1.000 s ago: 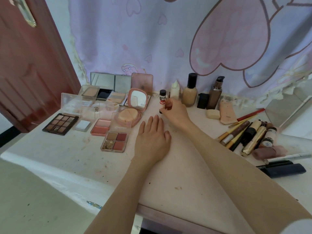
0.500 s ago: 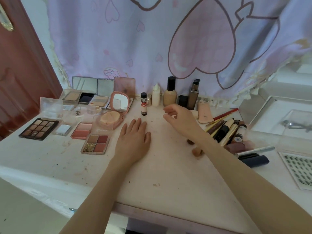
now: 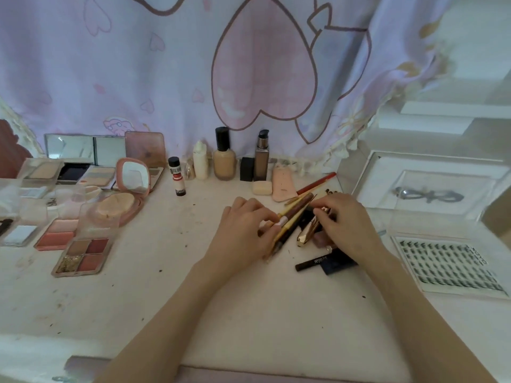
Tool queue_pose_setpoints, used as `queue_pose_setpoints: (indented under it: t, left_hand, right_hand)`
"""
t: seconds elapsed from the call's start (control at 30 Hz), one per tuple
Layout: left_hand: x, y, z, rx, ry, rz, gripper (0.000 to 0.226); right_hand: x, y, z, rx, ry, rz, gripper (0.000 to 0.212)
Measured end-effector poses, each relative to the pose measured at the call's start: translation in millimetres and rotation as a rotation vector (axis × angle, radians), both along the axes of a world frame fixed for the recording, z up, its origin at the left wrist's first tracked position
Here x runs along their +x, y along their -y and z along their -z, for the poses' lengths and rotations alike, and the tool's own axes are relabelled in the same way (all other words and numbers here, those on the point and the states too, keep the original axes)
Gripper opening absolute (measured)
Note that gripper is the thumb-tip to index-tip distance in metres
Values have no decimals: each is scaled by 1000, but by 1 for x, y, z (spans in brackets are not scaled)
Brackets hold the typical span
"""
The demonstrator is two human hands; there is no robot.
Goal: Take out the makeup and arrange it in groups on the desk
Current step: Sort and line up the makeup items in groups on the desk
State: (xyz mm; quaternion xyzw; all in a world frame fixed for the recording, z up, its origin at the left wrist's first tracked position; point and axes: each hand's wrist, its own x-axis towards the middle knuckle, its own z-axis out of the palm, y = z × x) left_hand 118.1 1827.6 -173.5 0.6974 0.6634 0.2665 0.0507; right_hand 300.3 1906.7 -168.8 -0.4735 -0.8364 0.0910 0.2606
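Makeup pencils (image 3: pixel 293 219) and a gold tube (image 3: pixel 308 232) lie bunched near the desk's (image 3: pixel 166 286) back right. Left hand (image 3: pixel 243 230) pinches the pencils; right hand (image 3: pixel 345 222) curls onto the tube. Light, stiff and likely to roll; best gripped mid-barrel.

Lilac curtain (image 3: pixel 110 64) with pink hearts; gold tube (image 3: pixel 307 233); peach compact (image 3: pixel 121 205).
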Motion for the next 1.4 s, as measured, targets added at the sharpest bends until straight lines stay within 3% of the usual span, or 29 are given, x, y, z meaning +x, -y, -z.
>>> queue_pose_setpoints:
  t: [0.13,0.4,0.67,0.77,0.97,1.07,1.17,1.27,1.4]
  left_hand:
    - [18,-19,2,-64,-181,-59,31]
    - [16,-33,1,-77,-161,-105,23]
    - [15,-46,-9,-198,-317,-75,29]
    - [11,-41,-13,-136,-65,-80,25]
    - [-13,-21,-33,216,586,-130,16]
    - [-13,-17,-36,268,779,-55,20]
    - [-9,-17,-34,261,872,21,16]
    - [-9,-16,-32,114,1120,188,16]
    - [-8,-15,-32,-24,1408,382,23]
  right_hand:
    - [0,-5,13,64,26,-27,16]
    - [3,-5,15,43,48,-2,24]
    - [1,-10,18,64,7,-4,22]
    - [1,-9,18,61,-40,7,27]
    - [-7,-2,13,77,-177,-64,53]
    - [-13,6,10,59,-250,-122,55]
    - [-16,13,8,-39,-372,-189,43]
    - [-15,19,5,-313,-484,-320,20]
    - [-16,27,0,-611,-639,-501,21]
